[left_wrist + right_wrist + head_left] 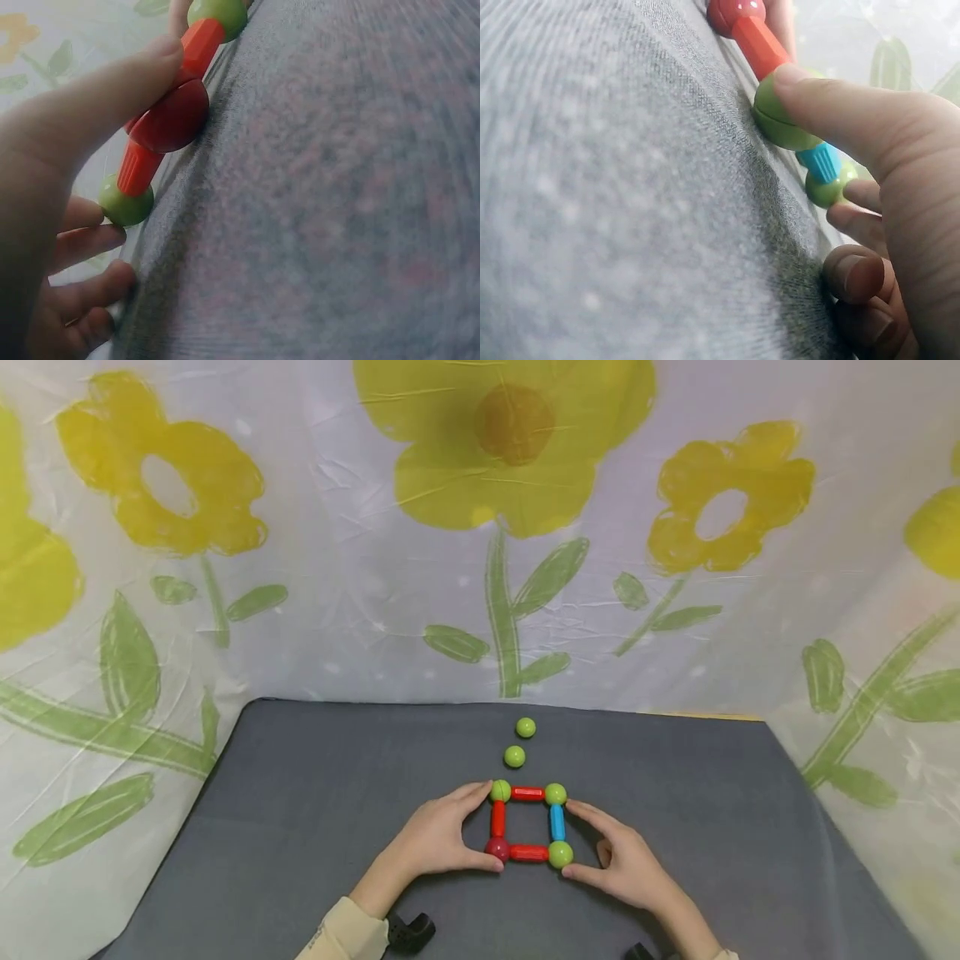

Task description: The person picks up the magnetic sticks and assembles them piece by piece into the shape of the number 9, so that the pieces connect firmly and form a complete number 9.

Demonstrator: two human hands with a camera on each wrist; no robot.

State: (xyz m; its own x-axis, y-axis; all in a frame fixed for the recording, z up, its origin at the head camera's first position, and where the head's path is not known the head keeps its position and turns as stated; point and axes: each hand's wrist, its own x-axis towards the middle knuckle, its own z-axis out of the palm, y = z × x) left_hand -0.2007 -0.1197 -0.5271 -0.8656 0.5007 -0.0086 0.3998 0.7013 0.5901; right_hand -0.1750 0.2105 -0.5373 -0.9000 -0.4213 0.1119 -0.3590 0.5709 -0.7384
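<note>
A square of toy balls and rods lies on the dark grey cloth in the head view. Its near left corner is a dark red ball [497,850]; the other corners are green, like the near right ball [560,855]. Three sides are red rods, including the near rod [529,853]; the right side is a blue rod [557,822]. My left hand [437,835] grips the left side, thumb at the red ball [174,118] and fingertips at the far green ball [126,204]. On the right side, my right hand [630,860] holds the square, thumb on the near green ball [776,112].
Two loose green balls, a nearer ball [514,757] and a farther ball [526,727], lie beyond the square. The grey table cloth [337,760] ends at a flower-printed curtain [337,568] behind. A black strap piece [411,935] shows by the left sleeve.
</note>
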